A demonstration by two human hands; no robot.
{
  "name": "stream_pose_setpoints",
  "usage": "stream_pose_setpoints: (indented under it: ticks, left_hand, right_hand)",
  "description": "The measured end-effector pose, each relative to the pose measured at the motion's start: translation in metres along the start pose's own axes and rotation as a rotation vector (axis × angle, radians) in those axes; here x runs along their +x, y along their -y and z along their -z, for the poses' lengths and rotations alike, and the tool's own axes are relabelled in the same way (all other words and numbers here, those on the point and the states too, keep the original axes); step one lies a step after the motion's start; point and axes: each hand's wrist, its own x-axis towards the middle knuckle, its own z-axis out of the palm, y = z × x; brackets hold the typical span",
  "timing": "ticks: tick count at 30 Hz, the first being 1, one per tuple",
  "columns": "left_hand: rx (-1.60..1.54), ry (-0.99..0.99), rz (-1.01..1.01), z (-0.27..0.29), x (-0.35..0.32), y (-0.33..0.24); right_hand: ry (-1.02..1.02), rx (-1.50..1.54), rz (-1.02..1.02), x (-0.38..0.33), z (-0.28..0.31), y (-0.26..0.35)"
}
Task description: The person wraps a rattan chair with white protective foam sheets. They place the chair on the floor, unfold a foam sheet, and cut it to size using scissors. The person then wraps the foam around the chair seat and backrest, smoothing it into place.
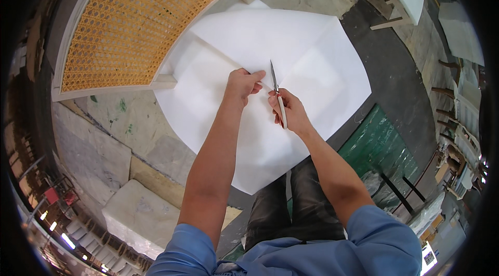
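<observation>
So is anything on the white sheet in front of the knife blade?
Nothing visible does. The knife in the right hand points across bare white sheet; the left hand pinches the sheet beside the blade, not ahead of it.

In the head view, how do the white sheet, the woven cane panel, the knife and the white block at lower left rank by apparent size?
1. Large white sheet.
2. Tan woven cane panel in its white frame.
3. White rectangular block, though it lies nearer the rim, where the fisheye distorts size.
4. Slim knife with pale handle, held in the right hand.
</observation>
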Motion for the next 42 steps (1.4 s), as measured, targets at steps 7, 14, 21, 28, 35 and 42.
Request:
stream_pose_setpoints:
  ticks: [7, 14, 21, 28, 35, 42]
  left_hand:
    - [0.046, 0.062, 0.034, -0.002, 0.003, 0.003]
    - [0.069, 0.054, 0.025, 0.002, 0.002, 0.002]
    - [0.048, 0.068, 0.011, -0.004, -0.003, -0.003]
    - [-0.021, -0.004, -0.018, 0.007, -0.002, -0.004]
    - [0.083, 0.056, -0.008, 0.003, -0.006, -0.004]
    - [0.046, 0.063, -0.044, 0.006, -0.01, -0.008]
  right_hand:
    - [-0.039, -0.078, 0.008, 0.015, 0.009, 0.018]
    - [-0.028, -0.125, -0.005, 0.022, 0.012, 0.032]
    - [-0.013, -0.161, -0.053, 0.034, 0.019, 0.046]
    - [0.076, -0.093, -0.068, 0.016, 0.008, 0.038]
    - [-0.003, -0.125, 0.01, 0.052, 0.013, 0.062]
    - [-0.009, -0.18, 0.053, 0.05, 0.013, 0.059]
